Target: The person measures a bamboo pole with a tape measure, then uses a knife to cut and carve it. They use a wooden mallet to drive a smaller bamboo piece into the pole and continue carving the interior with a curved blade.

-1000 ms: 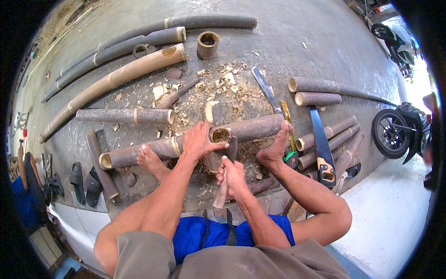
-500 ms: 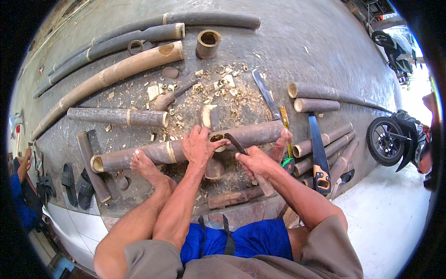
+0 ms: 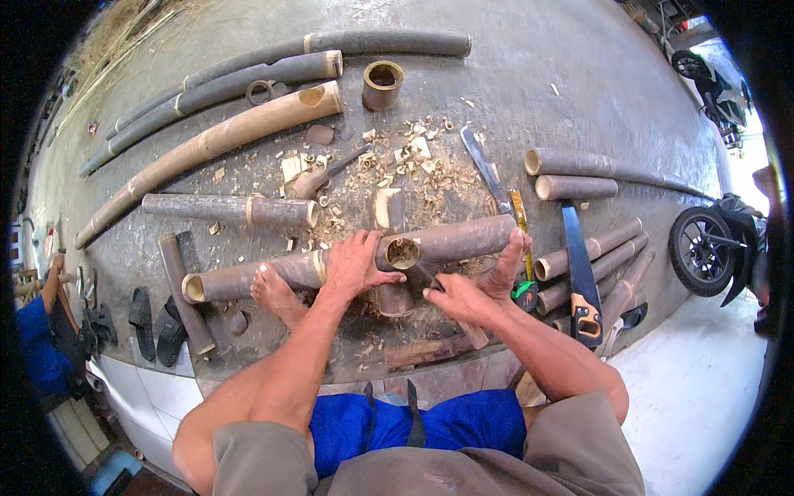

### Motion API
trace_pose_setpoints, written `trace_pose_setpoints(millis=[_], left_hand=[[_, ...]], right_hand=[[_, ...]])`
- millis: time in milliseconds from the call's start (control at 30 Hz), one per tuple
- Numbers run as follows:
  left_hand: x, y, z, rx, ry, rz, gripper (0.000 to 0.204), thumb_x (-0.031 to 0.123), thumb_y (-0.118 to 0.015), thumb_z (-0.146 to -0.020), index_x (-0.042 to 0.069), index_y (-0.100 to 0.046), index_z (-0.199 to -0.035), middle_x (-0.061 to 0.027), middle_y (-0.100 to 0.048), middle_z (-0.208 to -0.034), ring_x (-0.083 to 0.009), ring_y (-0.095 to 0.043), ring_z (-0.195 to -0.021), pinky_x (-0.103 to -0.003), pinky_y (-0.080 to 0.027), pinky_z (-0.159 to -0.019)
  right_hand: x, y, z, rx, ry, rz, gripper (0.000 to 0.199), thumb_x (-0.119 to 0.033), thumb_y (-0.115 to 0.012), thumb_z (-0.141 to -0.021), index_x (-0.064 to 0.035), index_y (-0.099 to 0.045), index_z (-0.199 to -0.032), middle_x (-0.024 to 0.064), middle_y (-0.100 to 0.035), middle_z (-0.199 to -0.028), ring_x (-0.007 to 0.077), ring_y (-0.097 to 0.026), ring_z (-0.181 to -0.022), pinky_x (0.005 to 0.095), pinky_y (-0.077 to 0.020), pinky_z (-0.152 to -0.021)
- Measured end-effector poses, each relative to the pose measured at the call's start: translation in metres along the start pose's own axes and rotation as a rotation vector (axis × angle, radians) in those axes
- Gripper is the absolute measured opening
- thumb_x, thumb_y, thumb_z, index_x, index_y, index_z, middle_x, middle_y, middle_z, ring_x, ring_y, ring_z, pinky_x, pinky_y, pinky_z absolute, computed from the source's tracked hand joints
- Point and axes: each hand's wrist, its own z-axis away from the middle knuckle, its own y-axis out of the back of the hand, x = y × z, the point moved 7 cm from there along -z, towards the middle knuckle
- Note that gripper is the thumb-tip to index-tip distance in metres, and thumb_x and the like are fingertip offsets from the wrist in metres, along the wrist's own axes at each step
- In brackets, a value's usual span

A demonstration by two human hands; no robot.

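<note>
A brown bamboo pole (image 3: 463, 239) lies across in front of me, with a round hole (image 3: 403, 253) cut in its side. My left hand (image 3: 354, 263) rests on the pole just left of the hole, fingers over the top and thumb stretched below. In my right hand (image 3: 460, 298) is a knife with a wooden handle (image 3: 474, 333); its dark blade is partly hidden and points up toward the hole's lower right edge. My left foot (image 3: 277, 289) and right foot (image 3: 506, 266) press against the pole. A shorter bamboo piece (image 3: 387, 208) runs crosswise beneath it.
Wood chips (image 3: 418, 153) litter the floor beyond the pole, near a machete (image 3: 484, 168) and a chisel (image 3: 331, 171). To the right are a handsaw (image 3: 581, 277), a tape measure (image 3: 524, 291) and several bamboo lengths. A bamboo cup (image 3: 383, 85) stands farther off. Another person's arm shows at far left.
The knife has come down and away from the hole's upper edge, my right hand lower with it. My left hand's fingers are off the hole, which now shows more fully. The view has shifted slightly.
</note>
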Motion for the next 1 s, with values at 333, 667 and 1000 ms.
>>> trace_pose_setpoints(millis=[333, 667, 1000], left_hand=[[0.007, 0.002, 0.007, 0.365, -0.065, -0.001, 0.075, 0.07, -0.082, -0.062, 0.011, -0.067, -0.106, -0.0078, -0.067, -0.092, -0.0258, -0.066, -0.09, -0.041, -0.049, -0.079], [0.008, 0.002, 0.007, 0.275, -0.045, -0.006, 0.086, 0.076, -0.078, -0.061, 0.01, -0.07, -0.115, -0.0077, -0.07, -0.105, -0.0267, -0.066, -0.102, -0.043, -0.046, -0.089], [-0.003, -0.001, 0.007, 0.347, -0.016, 0.134, 0.071, 0.066, -0.08, -0.068, 0.015, -0.073, -0.118, -0.0045, -0.072, -0.098, -0.0232, -0.069, -0.095, -0.039, -0.049, -0.083]], right_hand=[[-0.02, -0.091, -0.002, 0.065, -0.1, -0.691, 0.028, -0.028, -0.055, -0.102, -0.009, -0.05, -0.083, -0.0017, -0.048, -0.061, 0.0115, -0.05, -0.052, 0.0326, -0.0416, -0.043], [-0.02, -0.06, -0.006, 0.026, -0.11, -0.2, 0.037, -0.029, -0.052, -0.098, 0.0036, -0.059, -0.083, 0.0155, -0.061, -0.061, 0.03, -0.063, -0.053, 0.0488, -0.0504, -0.056], [-0.07, -0.116, -0.014, 0.087, -0.251, -1.378, 0.024, -0.027, -0.053, -0.102, -0.0087, -0.048, -0.087, 0.0011, -0.044, -0.061, 0.0156, -0.047, -0.046, 0.0344, -0.0418, -0.041]])
